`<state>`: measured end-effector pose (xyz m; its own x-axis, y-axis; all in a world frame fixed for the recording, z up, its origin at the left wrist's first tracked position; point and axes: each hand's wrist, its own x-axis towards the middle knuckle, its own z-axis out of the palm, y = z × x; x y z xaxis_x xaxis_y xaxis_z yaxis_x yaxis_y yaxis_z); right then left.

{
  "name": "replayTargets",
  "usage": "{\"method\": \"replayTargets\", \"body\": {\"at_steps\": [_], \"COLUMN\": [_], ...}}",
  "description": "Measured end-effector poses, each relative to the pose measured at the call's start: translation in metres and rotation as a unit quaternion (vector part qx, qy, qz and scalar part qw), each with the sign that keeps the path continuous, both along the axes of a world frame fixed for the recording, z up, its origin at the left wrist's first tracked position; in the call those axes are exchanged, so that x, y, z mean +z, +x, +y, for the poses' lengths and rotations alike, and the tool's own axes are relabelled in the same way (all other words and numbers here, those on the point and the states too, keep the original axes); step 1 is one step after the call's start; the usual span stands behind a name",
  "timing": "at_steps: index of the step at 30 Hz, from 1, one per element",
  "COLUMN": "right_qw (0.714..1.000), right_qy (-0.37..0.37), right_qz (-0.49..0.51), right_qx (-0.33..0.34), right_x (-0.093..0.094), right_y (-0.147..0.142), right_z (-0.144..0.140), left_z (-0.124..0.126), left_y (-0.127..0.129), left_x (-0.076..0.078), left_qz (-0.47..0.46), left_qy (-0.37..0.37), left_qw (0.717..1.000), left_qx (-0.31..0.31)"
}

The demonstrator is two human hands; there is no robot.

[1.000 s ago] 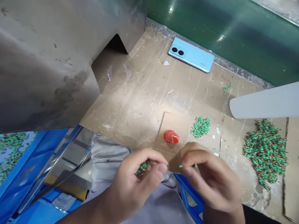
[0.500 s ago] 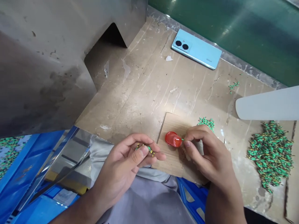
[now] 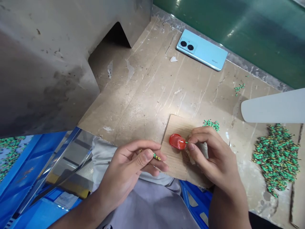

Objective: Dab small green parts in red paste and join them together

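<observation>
My left hand (image 3: 133, 167) is closed, thumb against fingers, on a few small green-and-yellow pieces (image 3: 156, 156); the rest of them are hidden in the palm. With thumb and forefinger, my right hand (image 3: 209, 152) pinches one small green piece (image 3: 186, 142) at the lip of a red cup (image 3: 177, 142). The cup's inside looks wet and shiny, and it sits tilted on a cardboard piece (image 3: 172, 127). Just beyond my right fingers lies a small heap of green pieces (image 3: 211, 125), partly covered by the hand.
A large pile of green-and-yellow pieces (image 3: 276, 159) lies at the right, below a pale grey arm-like object (image 3: 274, 106). A light blue phone (image 3: 202, 51) rests at the back. Sheet metal housing (image 3: 47, 63) stands at the left, over blue bins (image 3: 33, 178).
My left thumb and fingers have shifted slightly on the pieces, and the fingers spread a little. The right hand stays at the cup lip with its piece.
</observation>
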<state>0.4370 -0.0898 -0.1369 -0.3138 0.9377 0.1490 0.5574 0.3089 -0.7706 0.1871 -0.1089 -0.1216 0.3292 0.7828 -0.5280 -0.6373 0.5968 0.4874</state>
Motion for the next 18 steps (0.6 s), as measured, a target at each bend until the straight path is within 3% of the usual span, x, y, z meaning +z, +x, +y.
{"method": "replayTargets", "body": {"at_steps": [11, 18], "right_qw": [1.0, 1.0], "right_qy": [0.0, 0.008], "right_qz": [0.0, 0.003], "right_qx": [0.0, -0.002], "right_x": [0.002, 0.0018], "right_y": [0.0002, 0.0002], "right_z": [0.0001, 0.0], "left_z": [-0.0031, -0.0022], "left_y": [0.0027, 0.0012], "left_x": [-0.0007, -0.0036], "left_qz": [0.034, -0.001], "left_qy": [0.013, 0.018], "left_qw": [0.999, 1.0], "left_qx": [-0.016, -0.003]}}
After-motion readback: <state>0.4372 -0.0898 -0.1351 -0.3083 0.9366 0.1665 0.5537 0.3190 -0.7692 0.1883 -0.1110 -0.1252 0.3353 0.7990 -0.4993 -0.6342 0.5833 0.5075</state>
